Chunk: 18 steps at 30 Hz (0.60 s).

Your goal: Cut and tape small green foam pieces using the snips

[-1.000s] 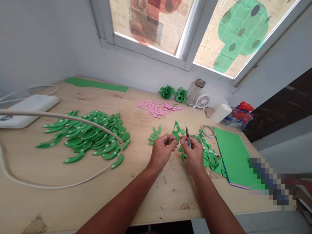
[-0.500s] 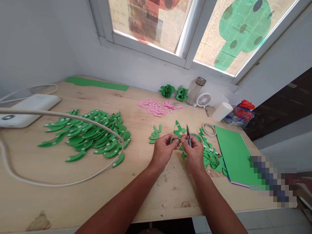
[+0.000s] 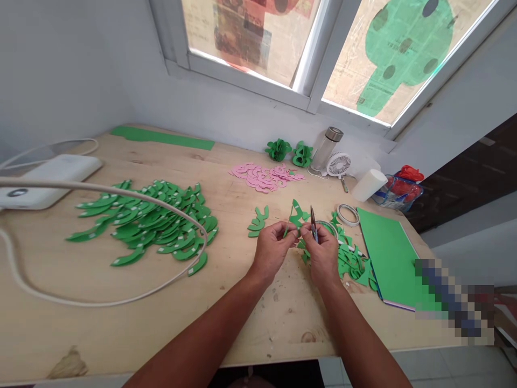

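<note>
My left hand [image 3: 271, 250] is closed on a small green paper piece [image 3: 286, 230], its fingertips meeting those of my right hand. In my right hand [image 3: 324, 256] is a pair of scissors [image 3: 313, 218], blades pointing up and away; its fingertips also pinch near the paper. Just beyond both hands lies a green paper cutout [image 3: 296, 207]. Left of my left hand are several curved green pieces [image 3: 258, 221]. Green scraps [image 3: 353, 264] spread to the right, with a pen [image 3: 355, 248] and a tape roll [image 3: 328, 228] among them.
A large pile of green pieces [image 3: 161, 221] lies left behind a looping white cable [image 3: 141, 296]. Pink pieces [image 3: 262, 177], paper flowers [image 3: 278, 150], a bottle [image 3: 326, 148] and a fan [image 3: 338, 164] stand at the back. Green sheets [image 3: 391, 253] lie right, near another tape roll [image 3: 348, 214].
The view has shifted very slightly. Both hands keep nearly the same place, and the small green piece between the fingers has tilted a little.
</note>
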Motion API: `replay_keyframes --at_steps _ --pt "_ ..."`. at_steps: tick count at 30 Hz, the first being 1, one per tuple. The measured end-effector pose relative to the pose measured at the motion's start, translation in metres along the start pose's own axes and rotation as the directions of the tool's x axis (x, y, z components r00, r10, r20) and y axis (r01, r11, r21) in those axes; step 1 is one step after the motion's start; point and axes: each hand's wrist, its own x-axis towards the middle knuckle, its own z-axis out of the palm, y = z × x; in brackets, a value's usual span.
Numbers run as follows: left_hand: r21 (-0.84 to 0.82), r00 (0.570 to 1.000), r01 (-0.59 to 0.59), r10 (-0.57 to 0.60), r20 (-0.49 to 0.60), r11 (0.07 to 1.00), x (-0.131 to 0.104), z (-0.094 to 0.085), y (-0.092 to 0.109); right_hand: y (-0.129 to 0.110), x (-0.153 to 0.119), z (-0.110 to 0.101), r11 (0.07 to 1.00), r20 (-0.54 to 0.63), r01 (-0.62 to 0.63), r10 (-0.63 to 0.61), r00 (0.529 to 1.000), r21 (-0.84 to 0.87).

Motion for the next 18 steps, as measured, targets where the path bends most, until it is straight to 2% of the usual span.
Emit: replay_keyframes --at_steps 18 --pt "0.03 1.0 -0.024 0.023 0.015 0.999 0.0027 -0.0017 -0.0043 0.0022 0.0006 0.0 1.0 -0.019 0.009 -0.01 1.0 -0.02"
